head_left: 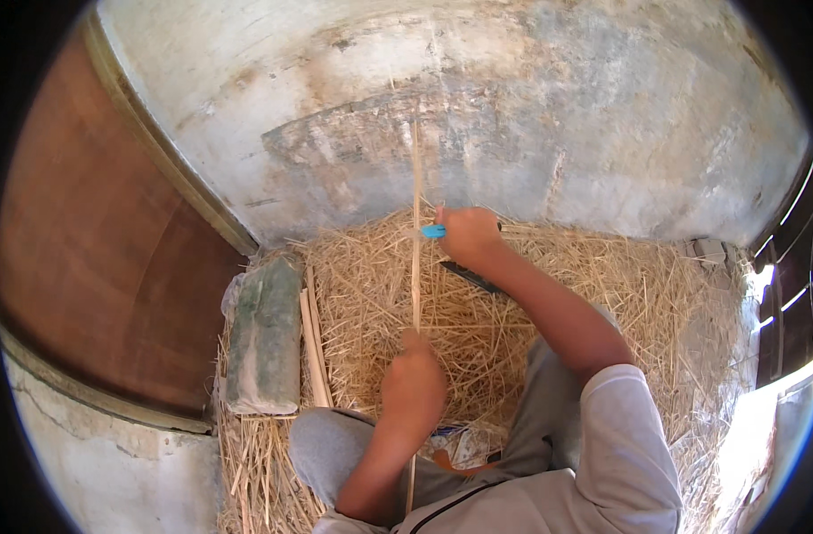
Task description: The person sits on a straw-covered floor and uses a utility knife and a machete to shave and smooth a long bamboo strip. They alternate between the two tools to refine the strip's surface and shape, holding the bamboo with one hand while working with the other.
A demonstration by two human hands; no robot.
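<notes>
I see the left hand (414,381) at the lower centre of the frame, closed around a long pale strip (416,280) that runs up the middle. Above it, near the centre, the right hand (468,237) is curled tight around a turquoise tool (433,230), whose end is against or just beside the strip; I cannot tell which. Straw (362,285) spreads below.

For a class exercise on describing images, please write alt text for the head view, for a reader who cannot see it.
A person sitting amid straw holds a long, thin, pale wooden strip in the left grip, while the right grip holds a partly hidden blue tool against or close beside it. A stained wall stands beyond.
</notes>
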